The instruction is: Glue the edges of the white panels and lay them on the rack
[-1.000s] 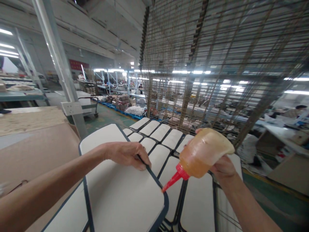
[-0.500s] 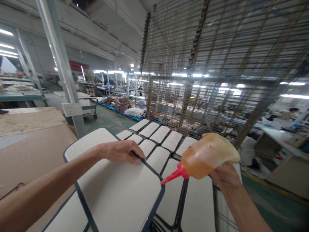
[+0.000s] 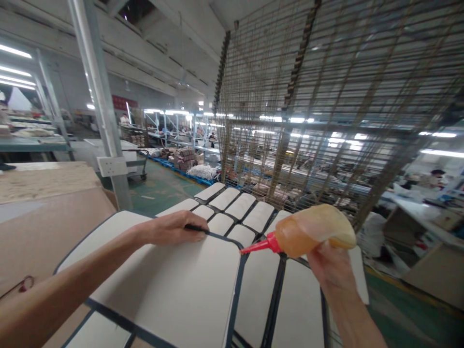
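My left hand is closed on the far edge of a white panel with a dark blue border, its fingers curled round a dark strip there. In my right hand is a soft bottle of amber liquid, tipped to the left. The bottle's red nozzle has its tip at the panel's far right corner. Beneath and beyond lie rows of similar white panels with dark borders.
A metal post with a socket box rises at the left beside a brown board. Behind the panels leans a large wire rack. Farther back are a cart, piled goods, shelves and people at work.
The panel in my left hand has turned, so its right edge runs more towards me. The bottle is tilted closer to level, its nozzle tip still at the corner. The view has shifted slightly.
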`<state>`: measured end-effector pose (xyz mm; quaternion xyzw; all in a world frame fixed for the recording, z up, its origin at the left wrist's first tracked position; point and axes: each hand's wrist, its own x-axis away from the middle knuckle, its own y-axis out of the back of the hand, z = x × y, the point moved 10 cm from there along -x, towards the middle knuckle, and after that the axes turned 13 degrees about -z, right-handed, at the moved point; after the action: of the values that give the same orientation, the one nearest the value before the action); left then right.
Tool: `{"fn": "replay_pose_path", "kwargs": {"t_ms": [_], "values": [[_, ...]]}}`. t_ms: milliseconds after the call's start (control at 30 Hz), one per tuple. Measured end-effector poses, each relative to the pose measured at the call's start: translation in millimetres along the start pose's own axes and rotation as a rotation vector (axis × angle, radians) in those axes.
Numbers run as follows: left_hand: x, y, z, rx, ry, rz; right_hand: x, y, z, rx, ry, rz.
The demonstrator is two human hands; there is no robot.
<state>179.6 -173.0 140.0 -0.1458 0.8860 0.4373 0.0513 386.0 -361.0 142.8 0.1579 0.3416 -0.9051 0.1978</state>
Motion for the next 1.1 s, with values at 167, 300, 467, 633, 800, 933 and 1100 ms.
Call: {"fn": "replay_pose_path", "kwargs": {"t_ms": [167,300,467,633,800,933,1100], "values": [[5,-1.8,9,-0.005,0.02,-0.014,5,1,-8,-0.038,-0.011,0.008],[8,-2.9,17,0.006,0.039,-0.013,9,-1,-12,-0.07,-0.039,0.018],[11,-5.9,27,0.04,0.08,-0.008,12,-1,-17,-0.112,-0.075,0.014],[14,-11.2,34,0.122,0.14,0.006,15,1,-22,-0.13,-0.096,0.0],[15,-15.8,41,0.195,0.186,0.026,17,2,-25,-0.128,-0.107,-0.005],[16,-18.3,51,0.275,0.246,0.024,20,4,-28,-0.109,-0.102,-0.002],[18,-19.7,59,0.411,0.323,-0.007,22,6,-32,-0.087,-0.104,-0.008]]}}
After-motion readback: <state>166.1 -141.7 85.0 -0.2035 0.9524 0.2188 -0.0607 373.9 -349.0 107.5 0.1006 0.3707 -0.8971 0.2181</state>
